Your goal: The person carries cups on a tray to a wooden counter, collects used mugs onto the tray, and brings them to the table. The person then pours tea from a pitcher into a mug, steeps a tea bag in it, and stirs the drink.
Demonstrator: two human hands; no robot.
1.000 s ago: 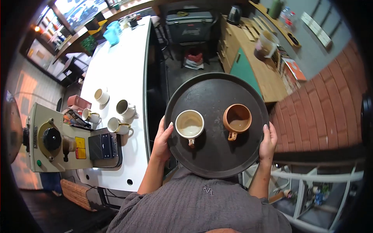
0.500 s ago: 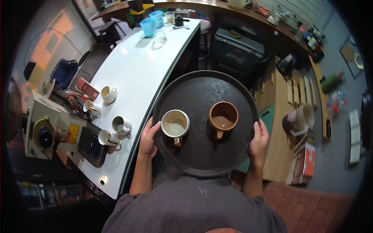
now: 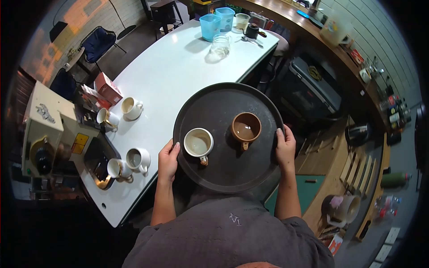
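Fingers on both sides are wrapped round the rim of a round dark tray, thumbs up top, left hand on one side and right hand on the other. Can't tell how much support they're giving underneath. Tray's held out in front of the person, near the edge of the white table, and looks pretty level to me. Two cups sit on it, apart from each other: a white cup toward the left hand and a brown cup nearer the right, both upright, handles pointing back at the person. Not sure if either has liquid in it, though the brown one has a shine inside.

What'd worry me: only that low rim fences the cups in, so if one hand dips they could slide or tip. Knocking the tray on the table edge could do it too. And swinging it too far left could clip the mugs standing there.
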